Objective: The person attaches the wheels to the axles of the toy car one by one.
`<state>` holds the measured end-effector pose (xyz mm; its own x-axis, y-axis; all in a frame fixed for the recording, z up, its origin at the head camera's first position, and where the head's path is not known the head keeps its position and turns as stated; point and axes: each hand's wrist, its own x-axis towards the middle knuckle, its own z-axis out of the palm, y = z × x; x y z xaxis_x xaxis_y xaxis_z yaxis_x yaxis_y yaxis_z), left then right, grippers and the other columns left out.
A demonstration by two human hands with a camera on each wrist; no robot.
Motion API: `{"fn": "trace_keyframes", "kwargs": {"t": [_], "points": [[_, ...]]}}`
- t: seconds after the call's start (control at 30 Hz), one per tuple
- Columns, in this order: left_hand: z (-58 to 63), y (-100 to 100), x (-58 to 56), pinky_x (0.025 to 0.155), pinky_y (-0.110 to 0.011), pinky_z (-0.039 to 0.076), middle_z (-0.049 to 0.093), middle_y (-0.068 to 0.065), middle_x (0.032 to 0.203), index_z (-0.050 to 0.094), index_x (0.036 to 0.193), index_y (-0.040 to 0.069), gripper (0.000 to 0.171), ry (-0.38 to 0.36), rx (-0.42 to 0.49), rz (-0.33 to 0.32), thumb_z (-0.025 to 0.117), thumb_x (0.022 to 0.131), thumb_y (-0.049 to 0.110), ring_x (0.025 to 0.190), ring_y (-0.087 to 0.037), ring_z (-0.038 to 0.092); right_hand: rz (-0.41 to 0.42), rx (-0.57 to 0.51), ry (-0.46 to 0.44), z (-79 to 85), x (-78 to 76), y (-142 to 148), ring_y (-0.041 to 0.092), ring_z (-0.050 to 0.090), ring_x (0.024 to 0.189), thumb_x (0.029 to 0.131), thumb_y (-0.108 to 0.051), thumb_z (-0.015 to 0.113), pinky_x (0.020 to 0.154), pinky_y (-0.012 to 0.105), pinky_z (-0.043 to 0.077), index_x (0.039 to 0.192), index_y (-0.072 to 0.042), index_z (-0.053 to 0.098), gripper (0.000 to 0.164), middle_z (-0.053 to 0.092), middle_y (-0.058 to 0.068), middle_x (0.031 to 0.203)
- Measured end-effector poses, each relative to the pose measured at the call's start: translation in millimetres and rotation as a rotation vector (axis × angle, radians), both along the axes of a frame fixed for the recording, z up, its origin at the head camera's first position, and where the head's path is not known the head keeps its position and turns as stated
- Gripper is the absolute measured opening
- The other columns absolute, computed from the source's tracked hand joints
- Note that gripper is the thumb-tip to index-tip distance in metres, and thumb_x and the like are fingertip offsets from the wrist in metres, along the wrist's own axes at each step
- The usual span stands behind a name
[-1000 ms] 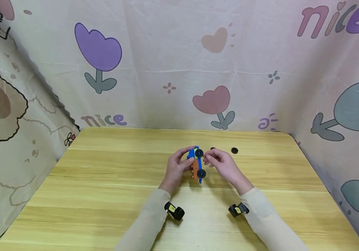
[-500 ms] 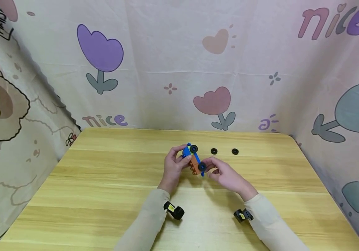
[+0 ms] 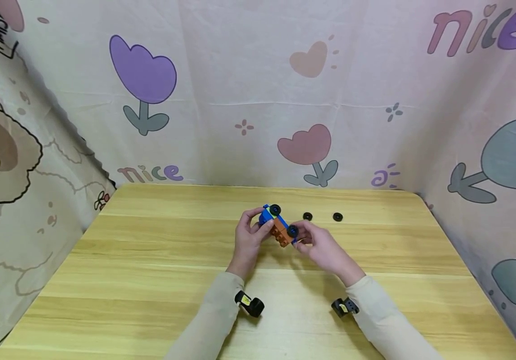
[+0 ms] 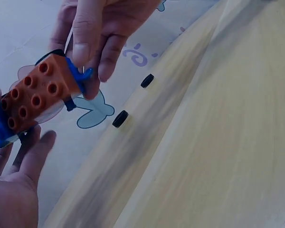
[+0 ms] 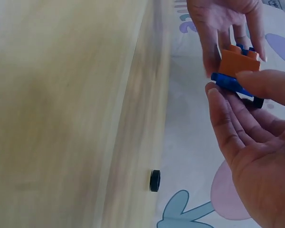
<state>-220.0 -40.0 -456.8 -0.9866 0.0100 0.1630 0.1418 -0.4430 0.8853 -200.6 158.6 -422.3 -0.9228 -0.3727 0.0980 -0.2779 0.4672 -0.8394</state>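
A toy car (image 3: pixel 279 233) of building blocks, with an orange studded brick (image 4: pixel 33 90) on a blue base, is held tilted above the table. My left hand (image 3: pixel 247 240) grips its blue front end between thumb and fingers. My right hand (image 3: pixel 325 248) holds the rear end, thumb against the car and fingers under it in the right wrist view. Two black wheels (image 3: pixel 292 231) show on the side facing the head camera. The car's far side is hidden there. Blue hook-like piece (image 4: pixel 85 74) sticks out at the rear, near the right fingers.
Two loose black tyres (image 3: pixel 307 216) (image 4: pixel 147 80) lie apart on the wooden table (image 3: pixel 149 280), beyond and right of the hands. A printed cloth (image 3: pixel 221 75) hangs behind the table and along both sides. Each wrist wears a small black camera (image 3: pixel 249 303).
The car has turned, its rear end swinging right and up. My right hand has gone from beside the front wheel to the rear end and now holds it.
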Motion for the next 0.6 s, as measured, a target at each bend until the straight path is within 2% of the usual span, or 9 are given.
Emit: {"fn": "trace_keyframes", "kwargs": {"t": [0.1, 0.3, 0.37, 0.5, 0.6], "points": [[-1.3, -1, -0.5, 0.088, -0.037, 0.053, 0.049, -0.020, 0.133, 0.053, 0.127, 0.001, 0.040, 0.009, -0.020, 0.007, 0.070, 0.090, 0.002, 0.108, -0.029, 0.062, -0.034, -0.030, -0.001, -0.2, -0.4, 1, 0.021, 0.064, 0.097, 0.090, 0.004, 0.064, 0.088, 0.036, 0.053, 0.132, -0.001, 0.053, 0.043, 0.065, 0.006, 0.104], [-4.6, 0, -3.4, 0.083, -0.026, 0.052, 0.053, -0.019, 0.127, 0.054, 0.128, 0.001, 0.042, 0.045, -0.173, 0.074, 0.071, 0.090, 0.003, 0.107, -0.026, 0.056, -0.049, -0.096, -0.018, -4.4, -2.7, 3, 0.026, 0.064, 0.100, 0.091, 0.006, 0.062, 0.090, 0.037, 0.052, 0.134, 0.001, 0.052, 0.044, 0.064, 0.010, 0.103], [-4.7, 0, -4.1, 0.088, -0.028, 0.051, 0.050, -0.018, 0.131, 0.054, 0.129, -0.001, 0.044, 0.060, -0.201, 0.090, 0.071, 0.089, 0.000, 0.112, -0.027, 0.053, -0.055, -0.104, -0.022, -5.8, -3.4, 4, 0.027, 0.064, 0.100, 0.091, 0.006, 0.063, 0.090, 0.037, 0.052, 0.134, 0.001, 0.052, 0.044, 0.065, 0.010, 0.103], [-2.5, 1, -5.3, 0.100, -0.041, 0.044, 0.044, -0.018, 0.138, 0.053, 0.130, -0.006, 0.047, 0.105, -0.245, 0.110, 0.070, 0.086, -0.007, 0.122, -0.031, 0.046, -0.078, -0.101, -0.018, -8.9, -5.2, 6, 0.027, 0.064, 0.100, 0.091, 0.006, 0.062, 0.091, 0.038, 0.052, 0.135, 0.001, 0.052, 0.045, 0.065, 0.010, 0.103], [1.0, 1, -4.7, 0.103, -0.050, 0.039, 0.043, -0.021, 0.140, 0.053, 0.129, -0.009, 0.048, 0.137, -0.277, 0.112, 0.070, 0.084, -0.013, 0.124, -0.035, 0.044, -0.095, -0.109, -0.027, -10.8, -6.5, 8, 0.028, 0.064, 0.100, 0.092, 0.006, 0.061, 0.091, 0.038, 0.052, 0.136, 0.001, 0.051, 0.045, 0.065, 0.011, 0.105]]}}
